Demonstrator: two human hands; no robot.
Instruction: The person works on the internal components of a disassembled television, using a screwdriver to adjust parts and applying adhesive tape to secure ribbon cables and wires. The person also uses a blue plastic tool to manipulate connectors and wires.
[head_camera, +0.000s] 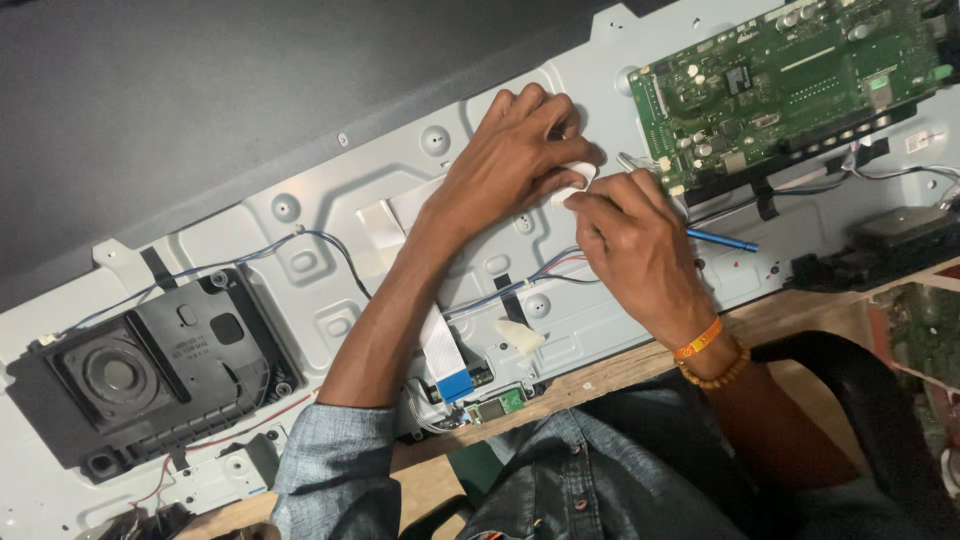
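Grey metal back panel (300, 215) fills frame; centre, left hand (515, 150) & right hand (635, 245) pinch white ribbon cable (572, 182) between them, keeping it taut by green circuit board (790, 80).

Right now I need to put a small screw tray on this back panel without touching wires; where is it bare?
Bare metal panel lies between the black speaker box and the left hand, above the blue-grey wire. Crowded: around both hands, where the right hand holds a blue-handled tool, by the green circuit board, and near the flat ribbon cable.
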